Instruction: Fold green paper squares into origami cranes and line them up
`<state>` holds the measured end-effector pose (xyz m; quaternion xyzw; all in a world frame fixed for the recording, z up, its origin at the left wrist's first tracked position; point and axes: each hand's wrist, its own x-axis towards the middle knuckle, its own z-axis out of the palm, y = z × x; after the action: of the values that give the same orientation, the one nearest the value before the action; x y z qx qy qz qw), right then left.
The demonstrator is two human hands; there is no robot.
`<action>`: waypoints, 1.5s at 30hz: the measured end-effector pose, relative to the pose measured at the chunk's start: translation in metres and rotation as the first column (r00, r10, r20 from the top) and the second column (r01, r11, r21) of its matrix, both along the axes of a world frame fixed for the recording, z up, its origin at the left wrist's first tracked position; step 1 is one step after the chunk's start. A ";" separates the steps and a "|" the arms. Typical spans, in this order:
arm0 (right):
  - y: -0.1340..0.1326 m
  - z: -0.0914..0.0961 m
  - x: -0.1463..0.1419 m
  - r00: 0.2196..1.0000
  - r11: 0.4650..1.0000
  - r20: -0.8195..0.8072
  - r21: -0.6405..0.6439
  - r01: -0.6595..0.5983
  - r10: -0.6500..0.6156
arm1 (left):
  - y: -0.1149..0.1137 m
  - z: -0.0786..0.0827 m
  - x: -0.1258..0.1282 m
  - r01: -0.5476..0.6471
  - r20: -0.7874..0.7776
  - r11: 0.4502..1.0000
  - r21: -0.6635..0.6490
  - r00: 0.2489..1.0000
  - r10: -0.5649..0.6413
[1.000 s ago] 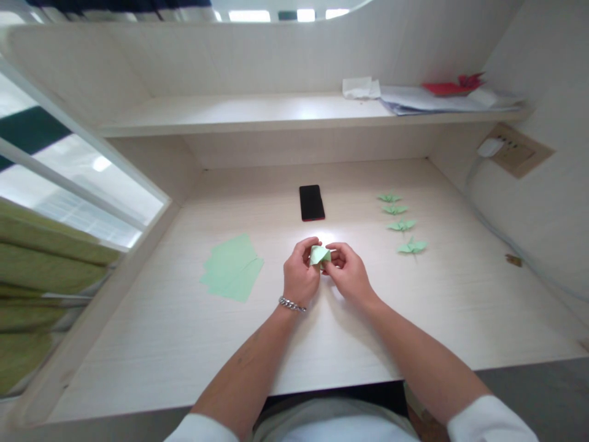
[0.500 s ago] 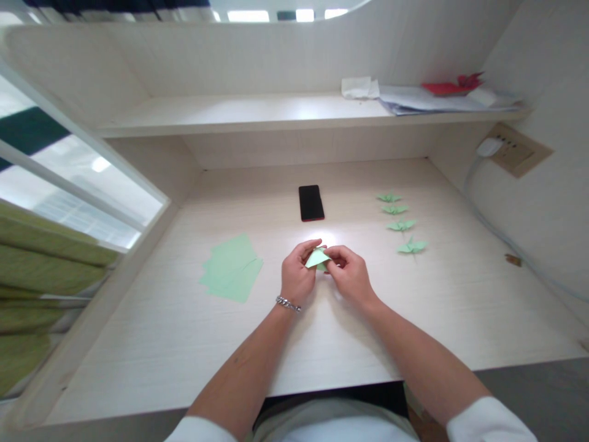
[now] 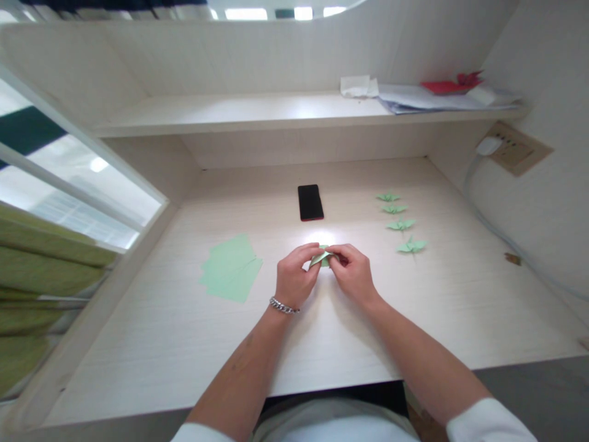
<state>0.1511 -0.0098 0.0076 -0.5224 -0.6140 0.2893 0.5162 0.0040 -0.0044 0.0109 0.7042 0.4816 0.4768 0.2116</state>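
Paper piece (image 3: 323,256) is between the hands (image 3: 297,277); on the bench (image 3: 161,344) there's loose sheets (image 3: 232,270) off left, paper birds (image 3: 400,225) right, phone (image 3: 311,202) behind.

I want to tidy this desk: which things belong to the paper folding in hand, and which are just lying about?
Belonging to the work:
green paper between left hand and right hand
overlapping green sheets, likely
four folded green figures, likely

Just lying about, it seems:
black phone
white papers on the shelf
red item, same shelf

Open desk (image 3: 354,199) lies beyond the right hand (image 3: 353,273) — flanked by phone (image 3: 310,202) and paper cranes (image 3: 401,226).
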 end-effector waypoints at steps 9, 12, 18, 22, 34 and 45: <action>-0.001 -0.002 -0.002 0.989 0.995 -0.133 -0.071 -0.073 0.063 | 0.002 0.000 -0.004 -0.009 -0.088 1.000 -0.026 0.996 0.007; -0.001 -0.004 -0.002 0.987 0.992 -0.140 -0.090 -0.087 0.073 | 0.003 0.000 -0.006 0.009 -0.058 1.000 -0.006 0.998 -0.009; 0.002 -0.004 0.000 0.982 0.980 -0.161 -0.152 -0.126 0.101 | 0.004 -0.002 -0.005 -0.036 -0.005 0.999 -0.040 0.999 0.036; 0.002 -0.004 -0.002 0.940 0.958 -0.329 -0.230 -0.174 0.092 | 0.003 -0.002 -0.004 -0.039 0.022 0.998 -0.055 0.999 0.040; 0.004 -0.004 -0.002 0.903 0.927 -0.429 -0.333 -0.173 0.015 | 0.005 -0.004 -0.006 0.033 0.072 0.999 -0.001 0.997 -0.032; 0.003 -0.003 -0.002 0.908 0.916 -0.416 -0.339 -0.213 0.057 | 0.003 0.000 -0.006 -0.022 0.076 0.993 -0.116 0.997 0.031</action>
<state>0.1490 -0.0072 0.0046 -0.4974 -0.4642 0.5376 0.4981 -0.0019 -0.0013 0.0110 0.6654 0.5090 0.4781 0.2637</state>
